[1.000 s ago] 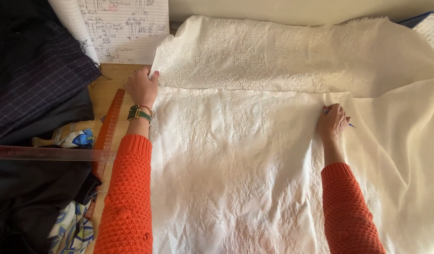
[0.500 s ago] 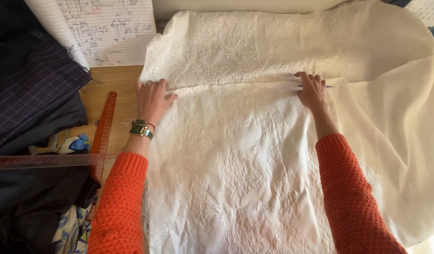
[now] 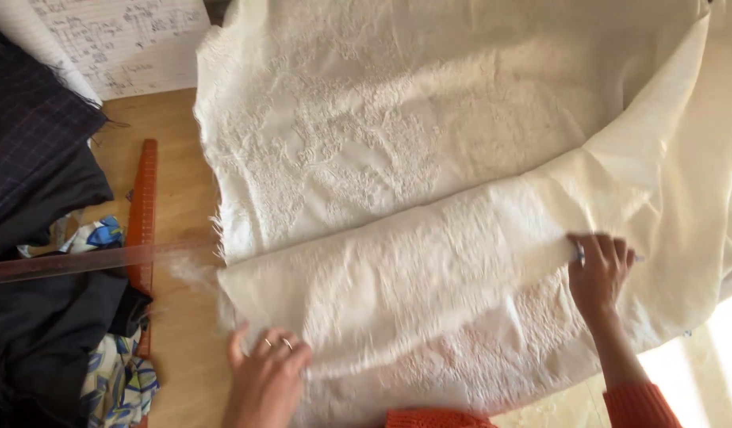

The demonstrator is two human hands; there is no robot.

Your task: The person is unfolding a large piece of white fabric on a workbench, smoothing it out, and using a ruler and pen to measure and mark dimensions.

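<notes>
A large cream embroidered fabric (image 3: 398,135) covers most of the wooden table (image 3: 172,143). A fold of it (image 3: 413,261) runs across the near part, doubled back toward me. My left hand (image 3: 264,379), with rings on two fingers, grips the fold's near left end and looks motion-blurred. My right hand (image 3: 600,269) pinches the fold's right end, and a small thin blue-tipped object shows between its fingers. Orange knitted sleeves show at the bottom edge.
An orange ruler (image 3: 146,206) lies along the fabric's left side, crossed by a clear ruler (image 3: 80,264). Dark cloth (image 3: 41,166) is heaped at the left over a blue-and-yellow patterned cloth (image 3: 120,384). A handwritten sheet (image 3: 120,40) lies at the top left.
Both hands have drawn the fabric's fold from the far side down toward me, laying it over the near part. The view has tilted so more of the far fabric shows.
</notes>
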